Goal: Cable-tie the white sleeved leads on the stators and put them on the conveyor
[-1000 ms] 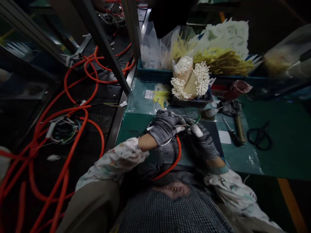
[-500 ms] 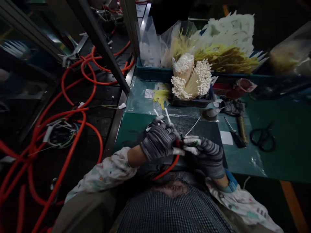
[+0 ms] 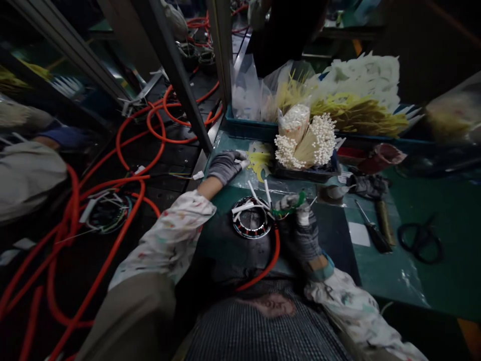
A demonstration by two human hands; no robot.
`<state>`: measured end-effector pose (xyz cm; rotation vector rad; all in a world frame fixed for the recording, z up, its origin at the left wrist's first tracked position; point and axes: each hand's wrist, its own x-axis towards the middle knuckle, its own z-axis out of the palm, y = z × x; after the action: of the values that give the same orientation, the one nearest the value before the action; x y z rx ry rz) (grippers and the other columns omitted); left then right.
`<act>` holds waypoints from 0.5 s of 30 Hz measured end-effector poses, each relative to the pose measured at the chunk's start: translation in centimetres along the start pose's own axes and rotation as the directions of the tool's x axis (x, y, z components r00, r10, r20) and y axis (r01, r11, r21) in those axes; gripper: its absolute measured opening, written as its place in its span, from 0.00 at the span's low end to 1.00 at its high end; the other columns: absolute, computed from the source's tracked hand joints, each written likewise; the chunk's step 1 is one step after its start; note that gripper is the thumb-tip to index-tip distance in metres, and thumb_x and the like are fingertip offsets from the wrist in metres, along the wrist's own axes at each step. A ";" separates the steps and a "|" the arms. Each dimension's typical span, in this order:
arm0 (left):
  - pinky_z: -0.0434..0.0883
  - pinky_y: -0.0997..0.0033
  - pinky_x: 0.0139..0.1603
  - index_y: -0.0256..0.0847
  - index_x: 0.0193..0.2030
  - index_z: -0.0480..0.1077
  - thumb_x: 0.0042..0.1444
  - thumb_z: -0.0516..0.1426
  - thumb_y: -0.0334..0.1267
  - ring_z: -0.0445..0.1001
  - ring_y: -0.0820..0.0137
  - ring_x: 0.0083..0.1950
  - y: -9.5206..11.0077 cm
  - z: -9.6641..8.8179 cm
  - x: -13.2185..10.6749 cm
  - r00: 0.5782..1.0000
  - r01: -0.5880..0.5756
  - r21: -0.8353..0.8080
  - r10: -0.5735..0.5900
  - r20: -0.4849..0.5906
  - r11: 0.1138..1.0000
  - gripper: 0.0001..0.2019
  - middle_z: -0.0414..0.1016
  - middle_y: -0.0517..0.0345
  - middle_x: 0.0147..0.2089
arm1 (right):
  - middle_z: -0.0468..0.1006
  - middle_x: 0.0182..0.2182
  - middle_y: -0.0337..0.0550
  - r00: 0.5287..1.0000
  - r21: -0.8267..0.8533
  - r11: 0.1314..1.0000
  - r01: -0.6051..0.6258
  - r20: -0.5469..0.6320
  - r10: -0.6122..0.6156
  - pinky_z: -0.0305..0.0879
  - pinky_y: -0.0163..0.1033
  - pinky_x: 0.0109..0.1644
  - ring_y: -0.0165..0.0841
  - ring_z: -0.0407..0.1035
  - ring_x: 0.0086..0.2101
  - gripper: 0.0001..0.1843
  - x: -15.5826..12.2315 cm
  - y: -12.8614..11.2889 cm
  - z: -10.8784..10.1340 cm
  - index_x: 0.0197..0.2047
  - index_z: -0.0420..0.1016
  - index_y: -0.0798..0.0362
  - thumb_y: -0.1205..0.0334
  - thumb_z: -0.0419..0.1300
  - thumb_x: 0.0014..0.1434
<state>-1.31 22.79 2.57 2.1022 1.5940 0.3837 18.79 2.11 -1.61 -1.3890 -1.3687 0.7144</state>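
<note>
A ring-shaped motor stator (image 3: 251,234) lies on the work surface between my hands, with white sleeves (image 3: 267,193) sticking up from it and a red cable (image 3: 276,250) running off toward my lap. My right hand (image 3: 302,225), in a striped glove with white fingertips, is closed on a thin green piece (image 3: 300,199) at the stator's right edge; its exact kind is unclear. Farther forward, my gloved left hand (image 3: 227,166) stretches its fingers beside the flat yellow cut-outs (image 3: 262,163), apart from the stator. Nothing shows in its fingers.
A dark tray holds bundles of white-tipped sticks (image 3: 304,143). Behind it a blue bin (image 3: 251,129) carries yellow and white strips. A screwdriver (image 3: 370,230), scissors (image 3: 421,240) and a small bottle (image 3: 336,191) lie right. Red cables and another stator (image 3: 107,213) occupy the left; a co-worker's sleeve (image 3: 30,175) shows there.
My left hand has left the stator and moved forward to the yellow cut-outs, uncovering the ring. My right hand stays by the stator, turned more upright with the green piece. The view has shifted.
</note>
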 end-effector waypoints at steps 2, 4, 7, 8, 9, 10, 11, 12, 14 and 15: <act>0.77 0.58 0.65 0.42 0.48 0.86 0.58 0.70 0.47 0.83 0.52 0.57 0.1 1.6 2.8 1.000 0.029 0.031 -0.029 0.004 0.999 0.15 0.87 0.47 0.54 | 0.85 0.39 0.48 0.998 0.124 0.990 -0.062 -0.015 0.064 0.83 0.52 0.48 0.43 0.81 0.39 0.26 0.5 0.0 0.1 0.50 0.79 0.45 0.39 0.46 0.79; 0.76 0.55 0.66 0.41 0.43 0.86 0.55 0.72 0.47 0.83 0.51 0.56 0.2 3.3 4.4 0.999 0.040 0.042 -0.040 -0.006 0.998 0.14 0.87 0.45 0.52 | 0.86 0.36 0.45 0.993 0.237 0.964 -0.118 0.018 0.117 0.83 0.50 0.45 0.42 0.81 0.36 0.26 1.0 0.0 0.1 0.46 0.81 0.46 0.33 0.55 0.73; 0.77 0.57 0.62 0.43 0.40 0.85 0.55 0.70 0.44 0.83 0.54 0.52 -0.1 4.9 5.4 0.998 0.062 0.035 -0.062 0.003 0.997 0.09 0.88 0.47 0.47 | 0.86 0.35 0.45 0.988 0.295 0.943 -0.155 0.071 0.141 0.83 0.50 0.44 0.43 0.82 0.36 0.28 1.5 0.1 0.0 0.44 0.82 0.46 0.29 0.62 0.67; 0.78 0.59 0.60 0.43 0.40 0.85 0.56 0.70 0.44 0.83 0.55 0.51 -0.4 5.2 5.5 0.998 0.066 0.023 -0.066 0.009 0.998 0.09 0.88 0.48 0.45 | 0.87 0.35 0.44 0.986 0.301 0.939 -0.164 0.079 0.146 0.83 0.50 0.45 0.43 0.82 0.36 0.28 1.6 0.1 0.0 0.43 0.82 0.46 0.28 0.63 0.66; 0.78 0.61 0.59 0.42 0.40 0.84 0.56 0.69 0.43 0.83 0.56 0.50 -0.7 5.2 5.6 0.998 0.068 0.009 -0.068 0.013 0.998 0.09 0.88 0.48 0.45 | 0.87 0.36 0.44 0.984 0.305 0.936 -0.174 0.085 0.155 0.83 0.50 0.45 0.43 0.82 0.36 0.28 1.6 0.1 0.0 0.42 0.82 0.46 0.28 0.64 0.65; 0.78 0.61 0.59 0.42 0.42 0.84 0.57 0.69 0.43 0.83 0.57 0.51 -1.0 5.3 5.5 0.998 0.068 -0.004 -0.068 0.010 0.998 0.10 0.88 0.48 0.46 | 0.88 0.37 0.44 0.983 0.306 0.934 -0.183 0.087 0.164 0.83 0.51 0.46 0.43 0.83 0.37 0.29 1.6 0.1 0.0 0.42 0.82 0.45 0.27 0.65 0.64; 0.77 0.62 0.62 0.41 0.45 0.84 0.56 0.69 0.44 0.83 0.56 0.54 -1.2 5.2 5.5 0.998 0.066 -0.016 -0.066 0.001 0.998 0.12 0.87 0.47 0.49 | 0.88 0.38 0.44 0.981 0.303 0.934 -0.190 0.084 0.172 0.84 0.51 0.47 0.43 0.83 0.37 0.29 1.7 0.0 0.1 0.42 0.83 0.45 0.26 0.65 0.63; 0.75 0.61 0.65 0.40 0.47 0.84 0.56 0.70 0.43 0.82 0.55 0.57 -1.4 5.2 5.5 0.998 0.062 -0.026 -0.062 -0.009 0.998 0.15 0.87 0.46 0.53 | 0.89 0.38 0.44 0.981 0.294 0.936 -0.192 0.077 0.178 0.84 0.51 0.47 0.43 0.83 0.38 0.29 1.7 -0.1 0.1 0.42 0.83 0.44 0.26 0.65 0.63; 0.70 0.60 0.72 0.40 0.50 0.84 0.53 0.71 0.43 0.79 0.52 0.63 -1.6 5.2 5.5 0.998 0.054 -0.044 -0.055 -0.020 0.998 0.18 0.85 0.45 0.60 | 0.89 0.39 0.44 0.982 0.275 0.943 -0.190 0.057 0.181 0.84 0.51 0.49 0.43 0.84 0.40 0.29 1.7 -0.3 0.2 0.42 0.83 0.44 0.25 0.64 0.63; 0.69 0.60 0.73 0.39 0.50 0.84 0.52 0.72 0.42 0.78 0.51 0.64 -1.6 5.1 5.5 0.998 0.053 -0.054 -0.054 -0.018 0.997 0.19 0.84 0.45 0.61 | 0.89 0.39 0.43 0.982 0.272 0.944 -0.188 0.049 0.182 0.84 0.52 0.50 0.43 0.84 0.40 0.29 1.7 -0.4 0.2 0.42 0.83 0.44 0.25 0.65 0.63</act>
<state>1.47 27.39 -2.95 2.0181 1.6289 0.4245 18.79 3.69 -0.93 -1.2973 -1.1149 1.0093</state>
